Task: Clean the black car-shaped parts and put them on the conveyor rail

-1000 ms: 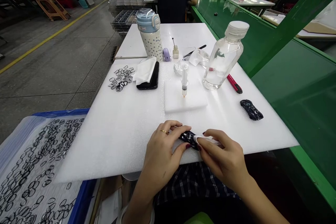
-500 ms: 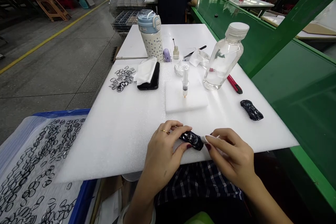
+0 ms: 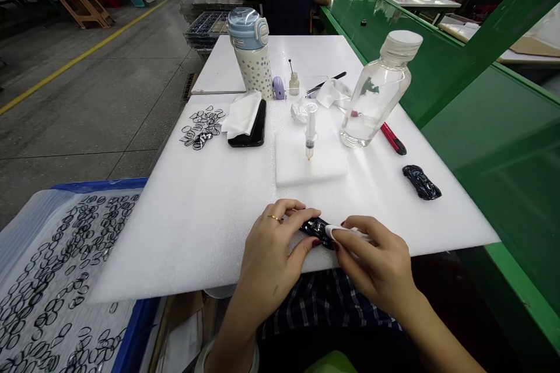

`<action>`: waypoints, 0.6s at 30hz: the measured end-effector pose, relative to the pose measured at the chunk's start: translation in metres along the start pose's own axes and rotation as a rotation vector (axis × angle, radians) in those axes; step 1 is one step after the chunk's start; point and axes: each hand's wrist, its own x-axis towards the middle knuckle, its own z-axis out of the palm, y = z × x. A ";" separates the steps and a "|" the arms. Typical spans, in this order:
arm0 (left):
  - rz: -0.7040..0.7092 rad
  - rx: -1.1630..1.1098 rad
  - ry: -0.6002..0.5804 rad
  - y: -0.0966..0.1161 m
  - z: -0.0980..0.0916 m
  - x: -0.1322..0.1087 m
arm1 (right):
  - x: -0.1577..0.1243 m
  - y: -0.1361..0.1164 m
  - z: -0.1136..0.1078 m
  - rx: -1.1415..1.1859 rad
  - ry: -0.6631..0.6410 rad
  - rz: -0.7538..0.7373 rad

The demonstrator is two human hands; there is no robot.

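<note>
Off the left edge of the white foam sheet (image 3: 188, 245), the blue rim of a tray (image 3: 100, 184) of black rings sits just beside its corner. The left hand (image 3: 271, 250) lies at the sheet's near edge, with broad bare foam to its left. Its fingers and thumb close around a glossy black car-shaped piece (image 3: 315, 231), which rests on the sheet close to that edge, its shiny surface moulded in lumpy curves and partly hidden by the fingers. The right hand (image 3: 376, 262) pinches a white wipe (image 3: 345, 232) between thumb and fingers, its tip touching the piece's right end. Open foam runs from the hands up to a small foam block (image 3: 306, 163). Farther right, a second black car-shaped piece (image 3: 421, 182) lies near the sheet's right edge, well apart from the right hand.
</note>
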 end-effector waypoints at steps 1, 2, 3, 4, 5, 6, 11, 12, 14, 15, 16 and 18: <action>0.000 0.002 0.000 0.000 0.000 0.000 | 0.000 -0.001 0.000 -0.017 -0.005 -0.016; 0.002 0.003 -0.001 0.000 0.000 0.001 | 0.001 -0.001 -0.001 -0.028 -0.012 -0.027; 0.003 0.005 -0.002 0.000 0.001 0.001 | 0.002 -0.002 -0.001 -0.029 -0.022 -0.029; 0.005 0.005 -0.003 -0.001 0.001 0.001 | 0.003 -0.003 -0.002 -0.020 -0.036 -0.021; 0.007 0.006 0.000 -0.001 0.001 0.002 | 0.004 -0.003 -0.002 -0.004 -0.051 -0.004; 0.009 0.006 0.002 -0.001 0.002 0.002 | 0.004 -0.003 -0.003 0.018 -0.062 0.019; -0.002 0.015 -0.007 -0.001 0.001 0.000 | 0.006 0.000 -0.003 0.155 -0.071 0.159; -0.003 0.019 -0.010 0.000 0.001 0.000 | 0.006 0.001 -0.003 0.176 -0.066 0.187; -0.003 0.037 -0.012 0.001 0.000 -0.001 | 0.005 0.002 -0.003 0.201 -0.041 0.232; -0.003 0.049 -0.010 0.002 0.000 -0.001 | 0.005 0.002 -0.003 0.210 -0.023 0.243; -0.002 0.059 -0.005 0.002 0.000 0.000 | 0.004 0.002 -0.004 0.219 -0.004 0.245; 0.004 0.073 0.005 0.003 0.001 0.000 | 0.002 0.002 -0.005 0.224 0.030 0.241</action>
